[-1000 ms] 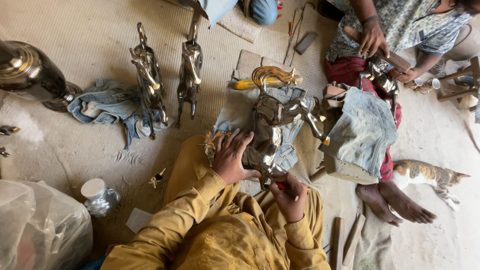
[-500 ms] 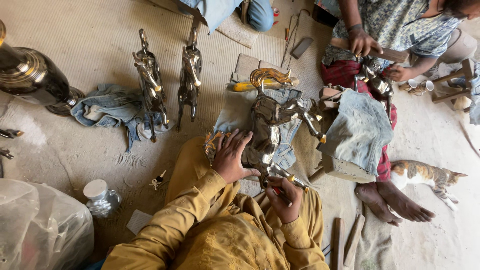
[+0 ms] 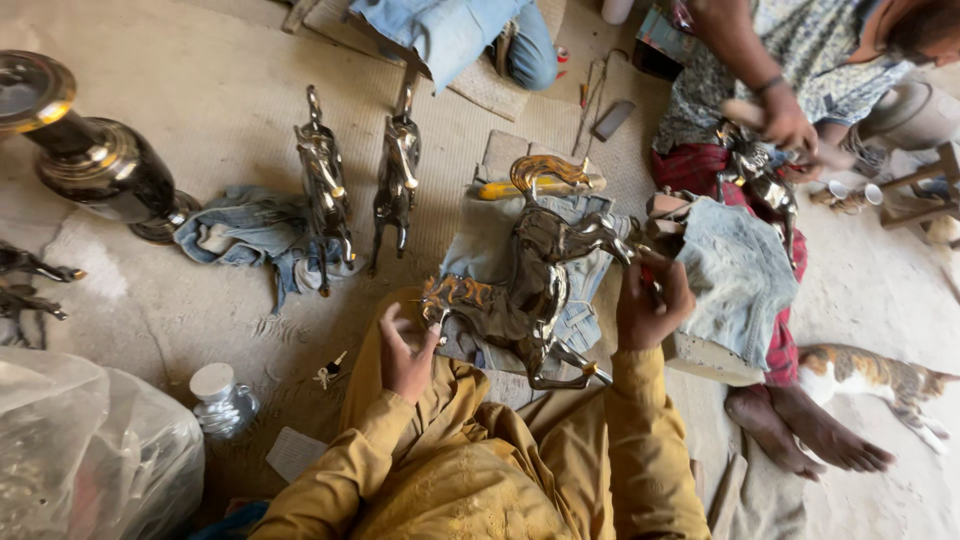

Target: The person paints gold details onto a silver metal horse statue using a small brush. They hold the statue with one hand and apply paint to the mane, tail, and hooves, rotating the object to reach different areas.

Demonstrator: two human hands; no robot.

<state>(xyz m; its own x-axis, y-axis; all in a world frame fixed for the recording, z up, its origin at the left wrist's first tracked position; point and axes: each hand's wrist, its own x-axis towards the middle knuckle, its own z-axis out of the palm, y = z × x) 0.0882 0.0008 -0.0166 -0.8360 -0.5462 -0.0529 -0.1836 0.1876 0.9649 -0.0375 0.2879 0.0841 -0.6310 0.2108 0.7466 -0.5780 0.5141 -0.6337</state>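
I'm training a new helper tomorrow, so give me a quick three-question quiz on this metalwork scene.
1. True or false: the left hand rests at the tail end of the metal horse figure on the lap.
2. How many finished horse figures stand on the floor mat ahead? A) two B) five
3. What animal lies by the co-worker's bare feet?

Key: 1 true. 2 A. 3 a cat.
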